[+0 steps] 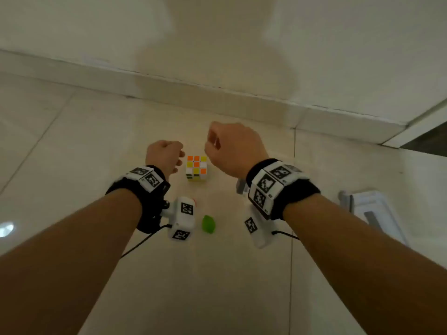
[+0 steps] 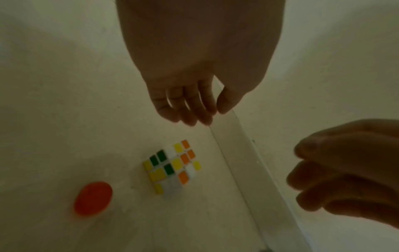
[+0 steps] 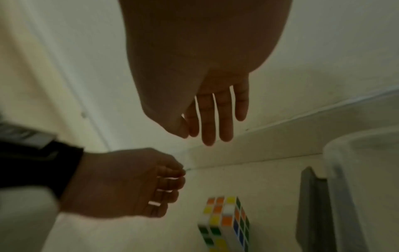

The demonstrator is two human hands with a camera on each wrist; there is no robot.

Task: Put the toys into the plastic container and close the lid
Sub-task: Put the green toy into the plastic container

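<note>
A scrambled puzzle cube [image 1: 196, 168] [image 2: 172, 166] [image 3: 224, 223] stands on the pale tiled floor. My left hand [image 1: 164, 157] [image 2: 194, 116] hovers just left of it, fingers hanging loosely and holding nothing. Above and right of the cube is my right hand [image 1: 229, 146] [image 3: 207, 129], also empty, with its fingers pointing down. A small green toy [image 1: 208, 224] lies nearer to me, between my wrists. In the left wrist view an orange-red round toy [image 2: 93, 198] lies close to the cube. The clear plastic container [image 1: 372, 213] [image 3: 356, 187] sits to the right, partly hidden by my right wrist.
A low step [image 1: 266, 105] and the wall behind it close off the floor beyond the cube. A grey clasp [image 3: 311, 204] shows on the container's side. A dark opening [image 1: 425, 139] is at the far right.
</note>
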